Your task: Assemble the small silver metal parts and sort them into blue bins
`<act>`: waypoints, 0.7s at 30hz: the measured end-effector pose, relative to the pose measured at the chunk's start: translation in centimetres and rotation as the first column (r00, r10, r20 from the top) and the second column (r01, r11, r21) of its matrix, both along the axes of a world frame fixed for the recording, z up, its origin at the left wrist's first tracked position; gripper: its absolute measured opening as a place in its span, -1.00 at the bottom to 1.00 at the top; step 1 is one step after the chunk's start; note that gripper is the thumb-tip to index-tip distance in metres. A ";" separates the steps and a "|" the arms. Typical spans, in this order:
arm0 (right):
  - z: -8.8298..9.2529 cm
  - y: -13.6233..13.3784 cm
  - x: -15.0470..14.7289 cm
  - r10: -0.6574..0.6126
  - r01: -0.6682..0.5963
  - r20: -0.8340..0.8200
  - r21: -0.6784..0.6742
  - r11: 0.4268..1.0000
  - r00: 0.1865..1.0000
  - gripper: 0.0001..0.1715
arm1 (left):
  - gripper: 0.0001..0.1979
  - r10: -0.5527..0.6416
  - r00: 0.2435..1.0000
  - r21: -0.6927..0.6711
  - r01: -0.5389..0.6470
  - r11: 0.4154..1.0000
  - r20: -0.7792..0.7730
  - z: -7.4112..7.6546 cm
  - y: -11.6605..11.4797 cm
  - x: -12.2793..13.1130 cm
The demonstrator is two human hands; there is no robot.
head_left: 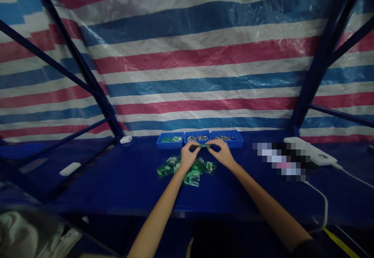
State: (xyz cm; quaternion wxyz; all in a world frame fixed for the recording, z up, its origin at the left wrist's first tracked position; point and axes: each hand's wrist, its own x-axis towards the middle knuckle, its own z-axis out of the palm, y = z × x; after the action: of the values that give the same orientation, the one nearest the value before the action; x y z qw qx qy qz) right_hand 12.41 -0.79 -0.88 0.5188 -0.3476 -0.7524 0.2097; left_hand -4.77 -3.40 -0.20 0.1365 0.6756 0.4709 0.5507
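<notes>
Both of my hands are raised over the blue table (117, 180), pinching one small green packet (204, 146) between them. My left hand (189, 155) grips its left end with thumb and fingers closed. My right hand (222, 152) grips its right end the same way. Below the hands lies a loose pile of green packets (191, 176) with small metal parts inside. Behind the hands stand three blue trays: the left tray (170, 140) holds green packets, the middle tray (198, 137) and right tray (227, 137) hold silvery metal parts.
A white power strip (309, 151) with a cable lies at the right, beside a blurred-out patch. Two small white boxes (70, 168) (126, 139) lie at the left. Dark blue frame bars rise on both sides. A striped tarp hangs behind the table.
</notes>
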 end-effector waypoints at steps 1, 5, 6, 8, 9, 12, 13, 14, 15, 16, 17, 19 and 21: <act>0.2 -0.1 0.2 -0.023 0.022 0.024 0.039 0.999 0.999 -0.84 | -0.88 0.011 0.998 0.053 -0.008 0.999 -0.062 0.0 -0.1 -0.1; 0.3 -0.1 0.7 -0.108 0.099 0.078 0.108 0.989 0.991 -0.93 | -0.82 0.091 0.944 0.154 -0.043 0.987 -0.319 -0.1 -0.6 -0.2; 0.3 0.0 0.8 -0.116 0.107 0.073 0.111 0.988 0.991 -0.93 | -0.82 0.108 0.933 0.163 -0.054 0.985 -0.342 -0.1 -0.7 -0.1; 0.2 0.0 0.7 -0.106 0.104 0.019 0.082 0.991 0.994 -0.90 | -0.85 0.140 0.936 0.182 -0.084 0.980 -0.324 -0.1 -0.9 0.2; 0.2 0.0 0.6 -0.085 0.086 -0.025 0.051 0.995 0.996 -0.90 | -0.88 0.158 0.945 0.188 -0.106 0.976 -0.286 0.0 -0.9 0.3; 0.1 -0.2 0.0 -0.005 -0.007 -0.152 -0.078 0.997 0.988 -0.74 | -0.85 0.183 0.973 0.144 -0.163 0.976 -0.138 0.2 -0.8 0.6; 0.0 -0.2 -0.2 0.018 -0.039 -0.175 -0.117 0.992 0.984 -0.63 | -0.82 0.174 0.979 0.118 -0.162 0.980 -0.101 0.3 -0.7 0.5; -0.1 -0.3 -0.3 0.037 -0.066 -0.189 -0.148 0.987 0.981 -0.53 | -0.81 0.160 0.984 0.097 -0.153 0.983 -0.073 0.3 -0.6 0.4; -0.2 -0.3 -0.5 0.049 -0.082 -0.194 -0.169 0.982 0.980 -0.48 | -0.80 0.151 0.988 0.087 -0.146 0.985 -0.046 0.4 -0.4 0.1; -0.3 -0.3 -0.5 0.053 -0.089 -0.194 -0.182 0.979 0.980 -0.45 | -0.80 0.156 0.988 0.091 -0.154 0.984 -0.016 0.5 -0.2 -0.3; -0.4 -0.2 -0.5 0.049 -0.086 -0.192 -0.187 0.979 0.980 -0.45 | -0.80 0.185 0.983 0.107 -0.186 0.977 0.019 0.7 0.0 -0.8; -0.5 0.0 -0.4 0.030 -0.066 -0.191 -0.182 0.981 0.981 -0.49 | -0.79 0.296 0.949 0.146 -0.309 0.940 0.110 1.0 0.5 -2.3; -0.5 0.4 -0.1 0.007 -0.044 -0.206 -0.176 0.983 0.979 -0.52 | -0.75 0.424 0.882 0.164 -0.458 0.874 0.207 1.4 1.1 -4.3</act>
State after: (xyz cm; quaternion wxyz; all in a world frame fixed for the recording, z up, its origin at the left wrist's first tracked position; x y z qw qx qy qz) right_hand 12.28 -0.39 -1.41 0.5572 -0.3597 -0.6775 0.3180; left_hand -9.12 -2.31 1.19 -0.0262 0.5126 0.5395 0.6675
